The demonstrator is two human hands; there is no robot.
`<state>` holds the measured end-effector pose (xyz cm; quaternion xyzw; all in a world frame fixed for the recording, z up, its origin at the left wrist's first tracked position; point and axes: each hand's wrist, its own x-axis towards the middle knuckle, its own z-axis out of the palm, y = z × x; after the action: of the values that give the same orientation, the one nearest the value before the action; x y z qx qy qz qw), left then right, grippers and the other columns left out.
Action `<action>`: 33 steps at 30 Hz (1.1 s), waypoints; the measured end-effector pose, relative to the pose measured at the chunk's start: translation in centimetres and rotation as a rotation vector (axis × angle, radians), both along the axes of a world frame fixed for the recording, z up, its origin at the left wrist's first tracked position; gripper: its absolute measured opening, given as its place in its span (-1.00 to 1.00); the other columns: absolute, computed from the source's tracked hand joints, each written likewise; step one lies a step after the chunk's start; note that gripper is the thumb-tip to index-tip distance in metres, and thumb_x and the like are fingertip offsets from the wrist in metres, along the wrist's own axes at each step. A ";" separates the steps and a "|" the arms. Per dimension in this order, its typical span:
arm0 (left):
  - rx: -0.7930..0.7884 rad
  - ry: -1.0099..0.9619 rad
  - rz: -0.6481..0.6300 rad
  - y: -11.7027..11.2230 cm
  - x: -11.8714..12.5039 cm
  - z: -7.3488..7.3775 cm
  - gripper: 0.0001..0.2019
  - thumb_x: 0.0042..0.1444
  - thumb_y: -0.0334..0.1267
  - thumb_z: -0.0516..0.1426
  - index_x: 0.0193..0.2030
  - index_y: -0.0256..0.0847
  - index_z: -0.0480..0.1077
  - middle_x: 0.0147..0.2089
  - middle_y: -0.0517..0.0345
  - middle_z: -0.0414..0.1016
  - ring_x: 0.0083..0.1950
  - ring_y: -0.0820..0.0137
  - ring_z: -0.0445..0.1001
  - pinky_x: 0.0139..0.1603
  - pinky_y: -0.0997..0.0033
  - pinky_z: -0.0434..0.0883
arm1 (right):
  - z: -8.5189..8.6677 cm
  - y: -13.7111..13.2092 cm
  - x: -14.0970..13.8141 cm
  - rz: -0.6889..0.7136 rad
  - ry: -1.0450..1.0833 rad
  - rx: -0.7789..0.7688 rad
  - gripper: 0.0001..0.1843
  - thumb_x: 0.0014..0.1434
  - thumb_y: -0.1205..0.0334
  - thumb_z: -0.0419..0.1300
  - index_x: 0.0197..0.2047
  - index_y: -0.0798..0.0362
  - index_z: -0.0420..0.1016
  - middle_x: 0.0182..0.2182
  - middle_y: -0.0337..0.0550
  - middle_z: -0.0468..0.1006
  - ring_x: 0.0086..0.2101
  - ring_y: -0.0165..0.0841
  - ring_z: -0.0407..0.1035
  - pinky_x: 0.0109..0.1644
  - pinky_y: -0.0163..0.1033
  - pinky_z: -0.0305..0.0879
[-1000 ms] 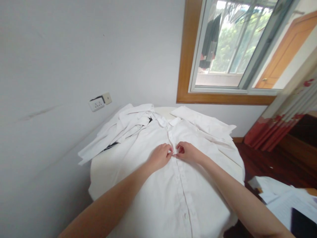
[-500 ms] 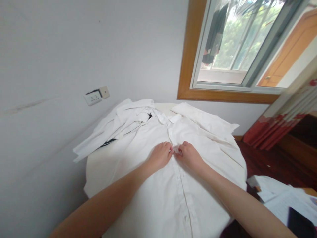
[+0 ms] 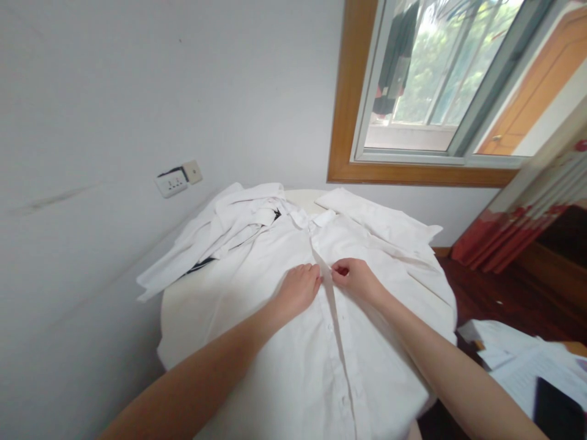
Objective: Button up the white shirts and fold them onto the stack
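Note:
A white button-up shirt (image 3: 293, 354) lies front side up over a round table (image 3: 177, 318), collar toward the wall. My left hand (image 3: 300, 287) is closed on the left edge of its front opening, about mid-chest. Just across a narrow gap, my right hand (image 3: 355, 278) pinches the opposite front edge between thumb and fingertips. Below the hands the placket parts slightly, and a few small buttons show along it. The shirt's right sleeve (image 3: 380, 217) is spread toward the far right of the table.
More white clothing with dark trim (image 3: 238, 220) is heaped at the table's far left, by the wall. A socket (image 3: 172, 182) is on that wall. At lower right are papers (image 3: 527, 360) and a dark phone-like object (image 3: 557, 409). A window (image 3: 426, 79) and red-white curtain (image 3: 499, 232) stand beyond.
My right hand has moved slightly right and up, away from my left hand, with the shirt edge in its fingers. The front opening between the hands has widened.

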<state>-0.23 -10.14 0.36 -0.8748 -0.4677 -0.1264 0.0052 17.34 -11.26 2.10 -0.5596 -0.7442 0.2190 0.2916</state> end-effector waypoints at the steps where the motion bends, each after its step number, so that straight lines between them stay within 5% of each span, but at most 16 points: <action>1: 0.000 -0.010 -0.006 0.0 0.0 0.0 -0.82 0.25 -0.26 -0.08 -0.26 -0.19 0.32 -0.28 0.06 0.44 -0.20 0.27 0.42 -0.19 0.30 0.29 | -0.1 0.1 0.1 0.005 0.068 -0.015 -0.80 0.05 0.23 0.10 -0.46 0.12 0.51 -0.57 -0.25 0.46 -0.50 -0.44 0.29 -0.41 -0.38 0.12; 13: -0.137 -0.296 0.004 1.5 -0.9 -0.3 -0.79 0.15 -0.21 0.07 -0.40 -0.20 0.47 -0.38 0.11 0.45 -0.27 0.36 0.41 -0.19 0.39 0.29 | -2.3 0.6 -0.3 0.121 0.253 -0.104 -0.82 0.03 0.23 0.11 -0.38 0.13 0.49 -0.53 -0.26 0.45 -0.51 -0.47 0.24 -0.40 -0.39 0.16; 21: -0.199 -0.325 0.102 2.0 -0.9 -0.4 -0.74 0.15 -0.11 0.07 -0.37 -0.13 0.54 -0.29 0.14 0.54 -0.16 0.34 0.44 -0.02 0.35 0.26 | -2.3 0.4 -0.7 0.103 0.264 -0.017 -0.83 0.03 0.27 0.11 -0.38 0.13 0.51 -0.53 -0.24 0.46 -0.50 -0.47 0.28 -0.41 -0.41 0.18; 33: -0.209 -0.307 0.115 1.9 -0.9 -0.8 -0.71 0.18 -0.14 0.02 -0.40 -0.16 0.52 -0.24 0.11 0.52 -0.13 0.34 0.43 -0.01 0.33 0.28 | -2.5 0.3 -1.1 0.044 0.283 -0.022 -0.80 0.02 0.25 0.12 -0.37 0.14 0.54 -0.53 -0.23 0.47 -0.50 -0.46 0.28 -0.41 -0.39 0.19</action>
<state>-1.16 -8.25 -0.44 -0.8129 -0.5229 -0.2084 -0.1498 16.23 -10.94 -0.44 -0.5097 -0.7053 0.3101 0.3828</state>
